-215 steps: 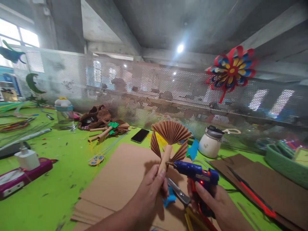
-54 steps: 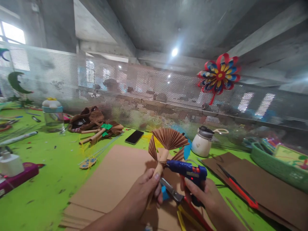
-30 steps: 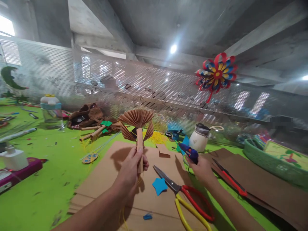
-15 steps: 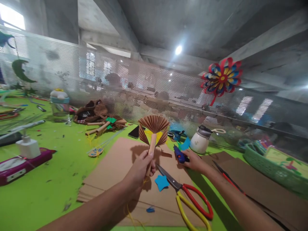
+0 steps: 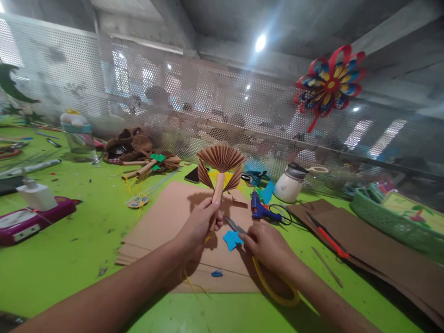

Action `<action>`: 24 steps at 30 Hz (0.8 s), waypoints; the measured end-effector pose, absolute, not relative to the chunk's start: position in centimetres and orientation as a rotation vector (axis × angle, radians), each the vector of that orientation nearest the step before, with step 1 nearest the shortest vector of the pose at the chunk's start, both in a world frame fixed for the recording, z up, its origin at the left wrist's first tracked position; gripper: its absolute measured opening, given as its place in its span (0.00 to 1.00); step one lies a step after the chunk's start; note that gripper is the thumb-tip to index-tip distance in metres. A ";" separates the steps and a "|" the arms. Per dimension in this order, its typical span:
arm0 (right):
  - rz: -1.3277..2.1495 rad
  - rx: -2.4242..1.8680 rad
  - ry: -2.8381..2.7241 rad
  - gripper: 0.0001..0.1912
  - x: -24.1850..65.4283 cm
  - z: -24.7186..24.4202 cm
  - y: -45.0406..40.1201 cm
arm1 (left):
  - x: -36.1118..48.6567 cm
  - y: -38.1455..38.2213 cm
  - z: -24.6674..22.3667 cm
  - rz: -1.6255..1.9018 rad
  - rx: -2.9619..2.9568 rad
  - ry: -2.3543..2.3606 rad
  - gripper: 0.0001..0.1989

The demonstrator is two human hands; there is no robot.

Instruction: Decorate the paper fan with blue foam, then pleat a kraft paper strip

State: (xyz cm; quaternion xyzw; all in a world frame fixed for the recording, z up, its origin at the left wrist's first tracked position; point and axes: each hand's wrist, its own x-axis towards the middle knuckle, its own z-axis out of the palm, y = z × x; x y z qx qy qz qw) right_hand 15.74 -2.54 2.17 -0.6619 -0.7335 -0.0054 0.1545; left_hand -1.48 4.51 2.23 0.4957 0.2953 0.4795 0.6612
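Observation:
Upright in my left hand (image 5: 203,219) is a pleated brown paper fan (image 5: 222,159), gripped by its rolled paper handle. My right hand (image 5: 265,243) lies low over the scissors (image 5: 275,289), hiding much of their middle and the red handle. Its bent fingers pinch the right point of a blue paper star (image 5: 231,240), which rests on brown paper sheets (image 5: 173,217). Beyond this hand a blue glue gun (image 5: 260,208) lies on the table.
A white jar (image 5: 290,182) stands behind the glue gun. A red-handled cutting tool (image 5: 329,238) rests on brown card (image 5: 374,249) at right, near a green basket (image 5: 391,222). At left are a purple power strip (image 5: 38,222) and a glass jar (image 5: 79,141).
My right hand has let go of the glue gun and come down and nearer to the blue star. My left hand still holds the fan. The view has tilted downward.

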 end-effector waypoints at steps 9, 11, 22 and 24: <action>0.227 -1.928 -1.657 0.11 14.0 -0.5 -1.4 | -1.3 4.3 1.8 1.073 1.131 0.667 0.09; 0.284 -1.881 -1.623 0.08 13.9 -0.6 -1.2 | -1.3 4.3 1.8 1.069 1.139 0.672 0.09; 0.933 -1.337 -1.317 0.17 15.2 2.5 -3.2 | -1.0 3.3 1.9 1.010 1.227 0.736 0.12; 0.918 -1.303 -1.296 0.17 15.3 2.9 -3.4 | -0.7 2.8 1.6 0.988 1.217 0.729 0.12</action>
